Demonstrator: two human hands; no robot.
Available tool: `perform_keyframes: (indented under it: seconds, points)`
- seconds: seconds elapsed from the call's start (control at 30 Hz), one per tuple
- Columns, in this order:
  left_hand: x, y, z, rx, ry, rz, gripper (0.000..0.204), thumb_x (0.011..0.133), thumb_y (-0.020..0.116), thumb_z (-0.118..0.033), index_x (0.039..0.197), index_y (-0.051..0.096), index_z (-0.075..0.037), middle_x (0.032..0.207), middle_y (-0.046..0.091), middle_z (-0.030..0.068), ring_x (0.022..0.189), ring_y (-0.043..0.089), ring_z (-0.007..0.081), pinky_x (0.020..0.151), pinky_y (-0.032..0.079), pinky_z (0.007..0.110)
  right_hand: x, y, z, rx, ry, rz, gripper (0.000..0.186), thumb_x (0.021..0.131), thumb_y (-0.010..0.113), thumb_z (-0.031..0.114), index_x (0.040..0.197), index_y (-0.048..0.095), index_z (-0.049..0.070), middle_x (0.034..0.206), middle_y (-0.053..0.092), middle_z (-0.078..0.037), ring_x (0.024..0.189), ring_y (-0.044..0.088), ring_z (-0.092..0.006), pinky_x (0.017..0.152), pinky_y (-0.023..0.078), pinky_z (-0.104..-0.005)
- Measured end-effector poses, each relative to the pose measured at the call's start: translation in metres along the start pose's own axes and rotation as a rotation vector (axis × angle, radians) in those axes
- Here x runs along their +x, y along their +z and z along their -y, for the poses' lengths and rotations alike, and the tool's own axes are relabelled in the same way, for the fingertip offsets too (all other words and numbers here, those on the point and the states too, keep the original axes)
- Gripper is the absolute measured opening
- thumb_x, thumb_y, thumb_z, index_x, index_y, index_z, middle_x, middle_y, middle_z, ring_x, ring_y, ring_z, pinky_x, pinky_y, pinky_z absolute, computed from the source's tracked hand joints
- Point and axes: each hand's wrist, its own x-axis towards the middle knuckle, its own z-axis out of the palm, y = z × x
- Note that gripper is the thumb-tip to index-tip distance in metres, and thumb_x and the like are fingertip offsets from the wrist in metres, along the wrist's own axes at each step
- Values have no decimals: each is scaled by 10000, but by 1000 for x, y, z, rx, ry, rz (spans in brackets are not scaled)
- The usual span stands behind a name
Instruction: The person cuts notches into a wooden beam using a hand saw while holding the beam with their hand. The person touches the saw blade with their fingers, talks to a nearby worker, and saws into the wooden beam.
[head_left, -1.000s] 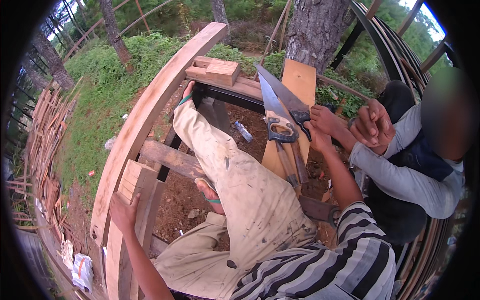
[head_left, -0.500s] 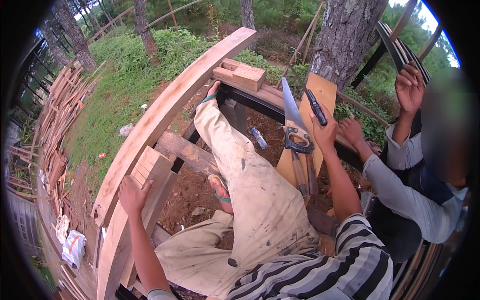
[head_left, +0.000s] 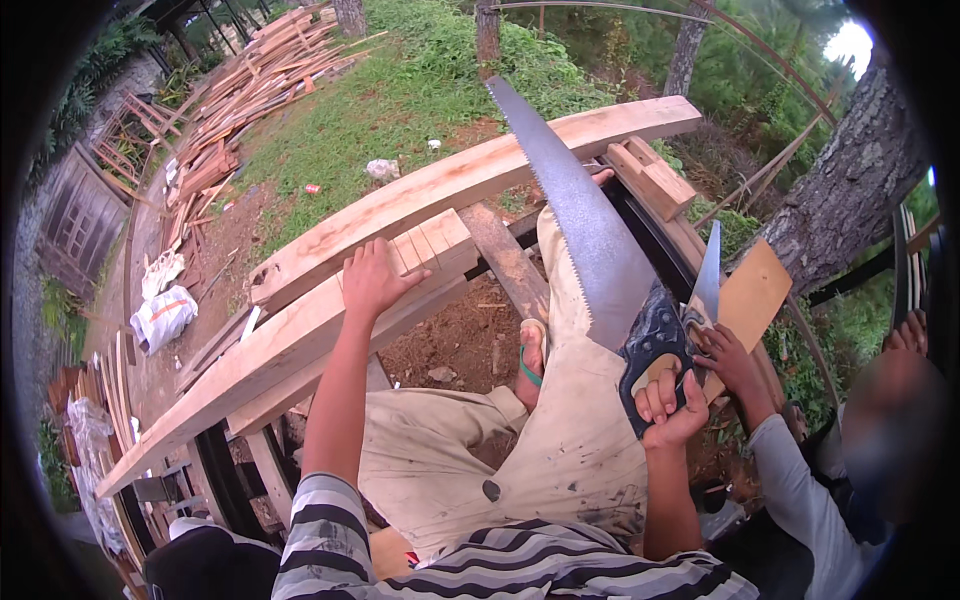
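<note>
Right hand [head_left: 672, 402] is wrapped tight round the handle of a big saw [head_left: 600, 260], held up to the right of the notched beam [head_left: 290, 345]. Left hand [head_left: 376, 282] is well apart from it, laid on that beam with the thumb spread, right by the cut lines. Another long beam [head_left: 440, 190] lies just beyond the notched one.

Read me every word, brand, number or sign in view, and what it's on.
None can be read.
Raised saw blade: no legible lettering.
Wooden beam: dark lines across its end, no readable characters.
White sack: too small and blurred.
Red litter: too small.
</note>
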Motion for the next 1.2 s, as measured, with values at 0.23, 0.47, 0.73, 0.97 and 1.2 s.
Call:
perform_keyframes:
  seconds: [0.23,0.47,0.73,0.97,1.2]
  points:
    - [3,1,1,25,-17,15,986,770,781,-895,1207,638,-22,1176,739,200,1207,694,359,1060,511,514,-11,48,-54,-400,-28,103,631,1061,551,179,1600,414,-118,600,386,-5,432,394,-125,467,422,-347]
    - [5,0,3,6,-36,50,1005,771,779,-895,1239,622,-20,1210,737,206,1232,683,369,1075,496,527,-17,71,-88,-830,-36,134,688,967,682,125,1595,535,-117,803,673,-29,608,583,-77,581,481,-256]
    - [4,1,2,0,-23,41,1027,764,781,-899,1263,627,-14,1235,739,206,1245,683,365,1071,502,520,-12,67,-109,-1056,-194,311,693,964,672,108,1606,528,-109,787,648,-13,628,563,-66,590,454,-254]
    - [5,0,2,9,-38,78,1071,763,769,-913,1329,617,-17,1288,729,201,1278,677,358,1069,501,527,-46,68,-104,-1177,-169,317,678,940,716,61,1563,545,-146,1377,744,-300,1108,798,-261,963,595,-341]
    - [9,5,3,39,-7,81,1106,751,765,-930,1394,608,-44,1356,709,147,1317,660,324,1078,485,527,-65,52,-98,-1232,-281,339,691,962,691,137,1572,532,-146,1159,781,-198,804,699,-171,802,582,-321]
